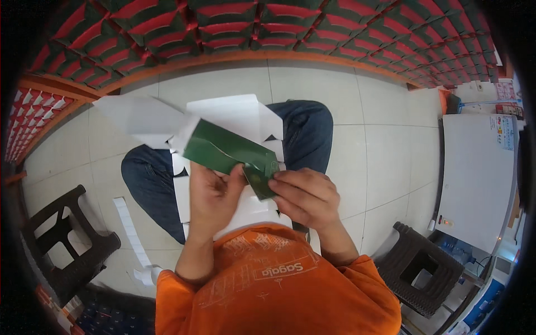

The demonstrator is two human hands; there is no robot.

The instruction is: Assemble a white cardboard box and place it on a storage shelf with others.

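A green card box [220, 146], partly folded, is held at a slant between my two hands above my lap. Under its middle, my left hand [215, 190] grips the lower side, thumb bent up over the near edge. Fingers of my right hand [307, 195] pinch a small green flap [258, 181] at the right end. White flaps at the box's left end are blurred. Across my lap lie flat white card blanks [229, 109] with cut edges, and another white sheet [142, 117] sticks out to the left. My hands hide part of the box's underside.
Ahead stands a rack or wall of red and dark green folded pieces [279, 25] with an orange bottom edge [268, 56]. Dark plastic stools stand left [95, 245] and right [416, 268]. A white appliance [474, 178] is at the right. A white paper strip [132, 231] lies on the tiles.
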